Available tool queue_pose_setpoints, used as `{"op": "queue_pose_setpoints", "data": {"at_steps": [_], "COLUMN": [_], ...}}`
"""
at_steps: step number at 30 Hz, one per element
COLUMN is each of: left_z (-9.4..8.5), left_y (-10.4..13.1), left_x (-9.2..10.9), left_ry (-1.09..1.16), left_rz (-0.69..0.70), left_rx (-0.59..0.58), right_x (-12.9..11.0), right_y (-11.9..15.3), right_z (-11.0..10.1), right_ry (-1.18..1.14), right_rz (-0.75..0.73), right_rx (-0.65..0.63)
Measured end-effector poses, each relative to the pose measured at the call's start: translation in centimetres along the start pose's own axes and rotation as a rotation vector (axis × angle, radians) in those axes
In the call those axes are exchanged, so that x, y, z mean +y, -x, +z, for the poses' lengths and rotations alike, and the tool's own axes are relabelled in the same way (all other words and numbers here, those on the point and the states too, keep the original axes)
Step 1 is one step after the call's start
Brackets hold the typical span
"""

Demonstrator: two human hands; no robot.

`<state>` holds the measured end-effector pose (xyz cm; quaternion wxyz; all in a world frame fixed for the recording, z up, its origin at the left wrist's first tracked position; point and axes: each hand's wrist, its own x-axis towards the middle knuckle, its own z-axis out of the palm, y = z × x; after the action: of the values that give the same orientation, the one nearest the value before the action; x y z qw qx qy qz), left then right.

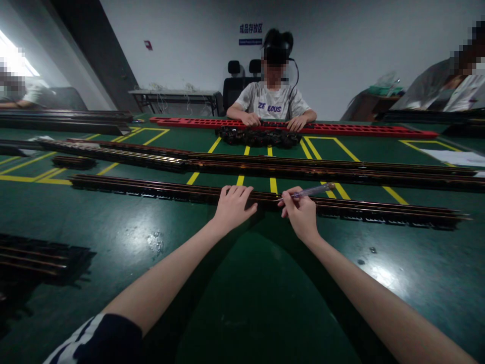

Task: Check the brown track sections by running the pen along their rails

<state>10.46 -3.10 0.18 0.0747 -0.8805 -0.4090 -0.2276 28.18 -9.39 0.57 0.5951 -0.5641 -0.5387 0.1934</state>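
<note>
A long black strip with copper-coloured lines point(379, 210) lies crosswise on the green table in front of me. My left hand point(234, 206) rests on its middle, fingers stretched over the far side and the thumb apart. Just right of it, my right hand point(301, 212) is closed around a screwdriver point(314, 190) with a clear, purplish handle. The handle's end points up and right, while the thin tip points left at the strip. Whether the tip touches the strip, I cannot tell.
More long black strips point(235, 163) lie beyond mine, and another stack point(34, 258) sits at near left. Across the table point(125, 253), a person point(273, 96) works at a red rail point(364, 129) beside a pile of dark parts point(257, 137). White paper point(452, 157) lies at right.
</note>
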Motion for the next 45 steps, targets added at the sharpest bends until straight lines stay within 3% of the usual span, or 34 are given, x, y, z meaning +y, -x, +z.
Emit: {"op": "queue_pose_setpoints", "data": {"at_steps": [45], "left_z": [0.13], "left_y": [0.03], "left_x": [-0.13], "left_ry": [0.0], "left_rz": [0.009], "left_rx": [-0.001], "right_x": [-0.08], "right_y": [0.04], "right_z": [-0.05], "right_ry": [0.03], "right_rz": [-0.02], "right_rx": [-0.005]}}
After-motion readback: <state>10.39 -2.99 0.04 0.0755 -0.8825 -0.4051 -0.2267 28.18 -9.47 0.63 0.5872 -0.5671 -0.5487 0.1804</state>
